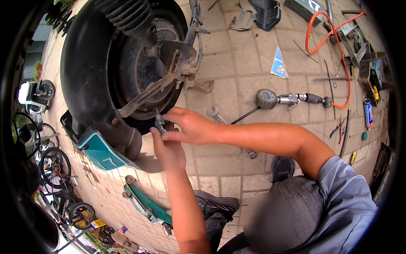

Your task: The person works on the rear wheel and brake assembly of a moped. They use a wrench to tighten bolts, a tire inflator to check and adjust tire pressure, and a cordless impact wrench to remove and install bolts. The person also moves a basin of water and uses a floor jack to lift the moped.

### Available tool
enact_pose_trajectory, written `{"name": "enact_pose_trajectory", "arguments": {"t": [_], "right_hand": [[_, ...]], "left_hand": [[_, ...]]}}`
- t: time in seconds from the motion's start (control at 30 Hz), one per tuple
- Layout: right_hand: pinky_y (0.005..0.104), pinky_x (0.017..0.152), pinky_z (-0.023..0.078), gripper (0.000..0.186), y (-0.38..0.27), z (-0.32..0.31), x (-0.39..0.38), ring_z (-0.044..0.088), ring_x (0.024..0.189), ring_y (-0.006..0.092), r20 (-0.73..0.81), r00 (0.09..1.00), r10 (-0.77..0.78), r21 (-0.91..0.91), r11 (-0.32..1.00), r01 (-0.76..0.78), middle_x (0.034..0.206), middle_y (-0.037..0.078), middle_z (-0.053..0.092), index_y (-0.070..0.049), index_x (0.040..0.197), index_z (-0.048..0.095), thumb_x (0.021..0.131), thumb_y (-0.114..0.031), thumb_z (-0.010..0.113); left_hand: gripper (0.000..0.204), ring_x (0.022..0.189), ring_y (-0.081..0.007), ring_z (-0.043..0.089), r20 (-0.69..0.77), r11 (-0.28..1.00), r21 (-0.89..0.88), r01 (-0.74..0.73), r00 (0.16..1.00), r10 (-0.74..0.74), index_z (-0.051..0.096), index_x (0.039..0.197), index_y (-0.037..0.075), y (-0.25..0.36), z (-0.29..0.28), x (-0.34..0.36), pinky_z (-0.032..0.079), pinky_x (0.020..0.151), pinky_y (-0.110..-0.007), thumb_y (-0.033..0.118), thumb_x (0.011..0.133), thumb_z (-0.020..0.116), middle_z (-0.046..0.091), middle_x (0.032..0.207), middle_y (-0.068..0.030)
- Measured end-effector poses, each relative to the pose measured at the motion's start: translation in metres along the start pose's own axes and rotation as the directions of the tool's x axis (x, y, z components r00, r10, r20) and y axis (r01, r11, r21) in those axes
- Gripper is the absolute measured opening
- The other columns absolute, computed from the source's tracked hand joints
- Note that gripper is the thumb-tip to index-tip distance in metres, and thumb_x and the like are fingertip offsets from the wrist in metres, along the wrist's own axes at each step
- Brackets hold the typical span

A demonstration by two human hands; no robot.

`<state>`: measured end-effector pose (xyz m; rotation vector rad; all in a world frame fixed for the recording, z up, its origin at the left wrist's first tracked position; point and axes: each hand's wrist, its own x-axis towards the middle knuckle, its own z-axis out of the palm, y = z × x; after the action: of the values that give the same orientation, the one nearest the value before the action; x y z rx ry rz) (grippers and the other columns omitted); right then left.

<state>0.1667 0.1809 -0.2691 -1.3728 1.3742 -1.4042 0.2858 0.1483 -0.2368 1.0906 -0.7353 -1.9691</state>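
Pinching a small metal part [159,122] beside the wheel [141,72], the left hand [172,153] grips from below! The right hand [191,127] curls in too, fingers bent around it, seemingly for steadiness.

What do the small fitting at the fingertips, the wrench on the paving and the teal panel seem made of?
Fitting: probably metal, from its grey, slightly shiny surface.
Wrench: likely steel, dull silver-grey.
Teal panel: glossy, with pale highlights; plastic or painted metal, I cannot tell.
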Motion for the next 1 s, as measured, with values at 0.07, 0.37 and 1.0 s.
{"name": "enact_pose_trajectory", "arguments": {"t": [0.07,0.37,1.0], "right_hand": [[0.0368,0.082,0.048,0.054,-0.001,-0.001,0.002,0.059,0.095,0.0322,0.011,1.0,-0.021,-0.004,1.0,0.021,0.106,0.018,0.057,0.006,0.114,0.056,0.079,-0.032,0.07],[0.0365,0.082,0.048,0.054,0.013,0.003,0.005,0.057,0.097,0.0314,-0.002,0.997,-0.073,-0.055,0.996,0.073,0.109,0.017,0.055,0.005,0.118,0.053,0.08,-0.031,0.069],[0.0402,0.068,0.052,0.041,0.021,0.001,0.008,0.061,0.079,0.0328,-0.009,0.985,-0.174,-0.199,0.965,0.168,0.091,0.015,0.056,0.003,0.11,0.057,0.077,-0.018,0.068]], "left_hand": [[0.044,0.122,-0.0201,0.042,0.048,0.996,-0.068,0.064,0.997,-0.06,0.045,0.125,0.003,0.001,-0.004,0.008,0.031,0.105,-0.039,0.039,0.098,0.044,0.049,0.124,-0.0092],[0.034,0.095,-0.0108,0.051,-0.003,0.995,0.056,-0.078,0.997,0.078,0.052,0.109,0.003,-0.006,-0.011,0.028,0.04,0.082,-0.028,0.032,0.093,0.056,0.055,0.104,-0.0032],[0.052,0.099,-0.0239,0.058,-0.183,0.799,0.386,-0.462,0.81,0.557,0.053,0.104,-0.014,0.001,0.007,0.036,0.043,0.09,-0.035,0.036,0.092,0.057,0.059,0.112,-0.0194]]}}
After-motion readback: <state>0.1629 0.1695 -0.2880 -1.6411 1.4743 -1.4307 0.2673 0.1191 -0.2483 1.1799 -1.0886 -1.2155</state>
